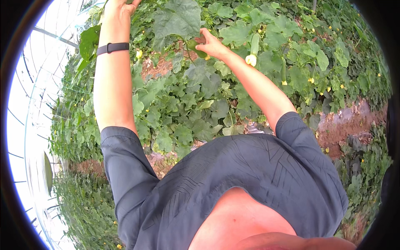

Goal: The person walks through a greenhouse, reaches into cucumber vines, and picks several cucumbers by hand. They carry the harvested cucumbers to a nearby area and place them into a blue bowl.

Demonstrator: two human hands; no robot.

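My left hand (123, 5) is raised at the top edge among stems and leaves; its fingers are partly cut off by the frame, and what it touches cannot be made out. A dark band circles that wrist. My right hand (211, 45) has its thumb and fingers around a short green gourd-like fruit (195, 48), which hangs from a vine under a large green leaf (178, 18). To the right of that hand, a longer pale green fruit (255, 45) hangs with a yellow-white flower (251, 59) at its lower end.
Dense vines with yellow flowers surround both arms. A slender fruit (283, 70) hangs farther right. Brown soil with plastic sheeting (347, 122) shows between rows at the right. A metal greenhouse bar (56, 37) and bright translucent covering lie at the left.
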